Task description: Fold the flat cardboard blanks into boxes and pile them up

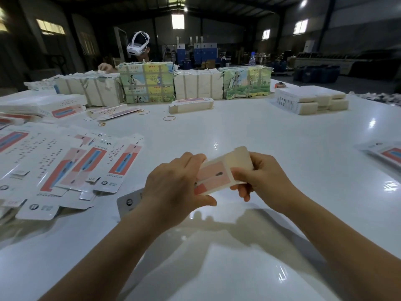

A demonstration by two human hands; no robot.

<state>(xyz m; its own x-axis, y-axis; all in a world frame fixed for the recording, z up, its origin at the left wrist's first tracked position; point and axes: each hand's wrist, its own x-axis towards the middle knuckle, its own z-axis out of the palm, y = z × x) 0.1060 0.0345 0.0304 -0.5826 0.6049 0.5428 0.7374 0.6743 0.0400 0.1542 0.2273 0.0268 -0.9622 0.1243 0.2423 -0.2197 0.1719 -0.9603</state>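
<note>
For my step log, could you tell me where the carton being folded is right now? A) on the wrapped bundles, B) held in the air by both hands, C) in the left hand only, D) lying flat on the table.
B: the left hand and right hand both grip the carton above the white table.

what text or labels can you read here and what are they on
"QE": faint grey letters on a flat blank in the spread at left, a best reading.
Rows of small print on the flat blanks: too blurred to read.
Print on the wrapped bundles at the back: too blurred to read.
Side print on the white stack at right: too small to read.
Box held by left hand and right hand: no legible words.
</note>
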